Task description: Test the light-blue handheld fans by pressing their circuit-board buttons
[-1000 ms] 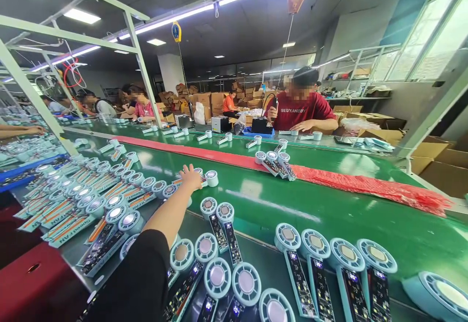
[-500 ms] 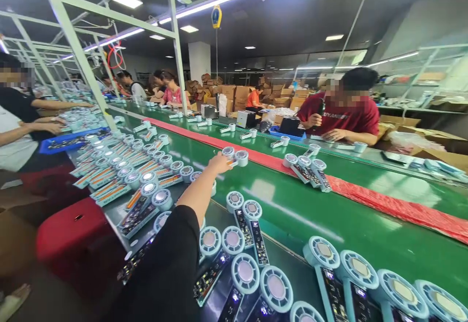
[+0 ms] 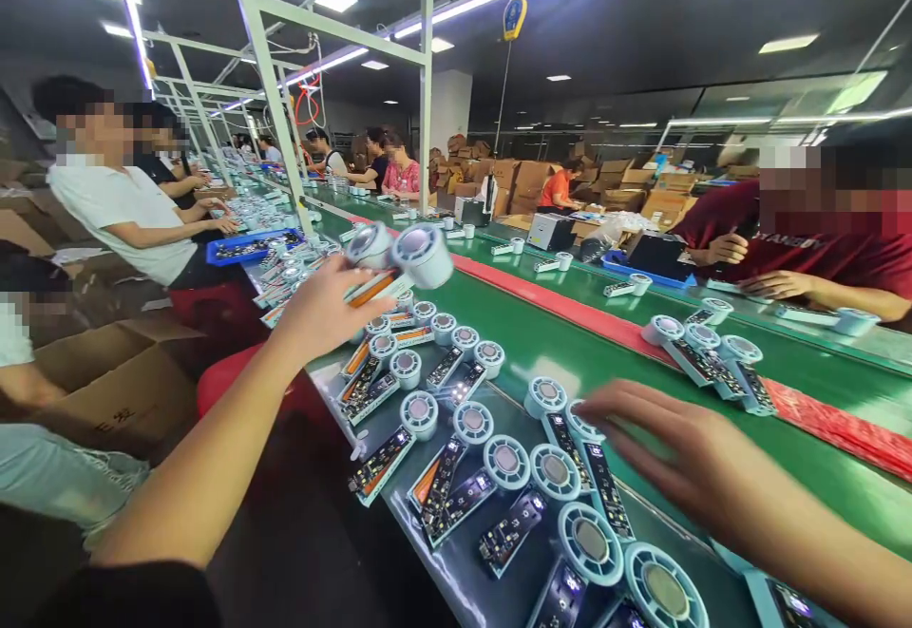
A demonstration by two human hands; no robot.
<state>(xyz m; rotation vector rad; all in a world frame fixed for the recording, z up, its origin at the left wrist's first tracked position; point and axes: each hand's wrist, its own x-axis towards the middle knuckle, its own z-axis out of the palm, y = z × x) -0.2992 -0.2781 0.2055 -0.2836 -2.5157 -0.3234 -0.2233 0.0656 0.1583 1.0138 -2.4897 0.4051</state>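
My left hand (image 3: 324, 310) grips two light-blue handheld fans (image 3: 422, 256), raised above the bench with their round heads pointing away from me. An orange strip shows in the handle by my fingers. To the right, my right hand (image 3: 688, 438) hovers with its fingers stretched out and holds nothing. Its fingertips are by a fan (image 3: 585, 422) lying on the bench edge; whether they touch it I cannot tell. Below and between my hands lie several more fans (image 3: 505, 460), their open handles showing circuit boards, some with lit displays.
A green conveyor belt (image 3: 527, 313) with a red strip (image 3: 562, 300) runs past the bench. A cluster of fans (image 3: 702, 339) lies on the strip. A blue tray (image 3: 253, 246) is at left. Co-workers sit along both sides; a cardboard box (image 3: 121, 390) stands on the floor.
My view has turned left. The left hand has drawn back from over the belt, lifting the two fans nearer to me. My right hand has come into view at the right.
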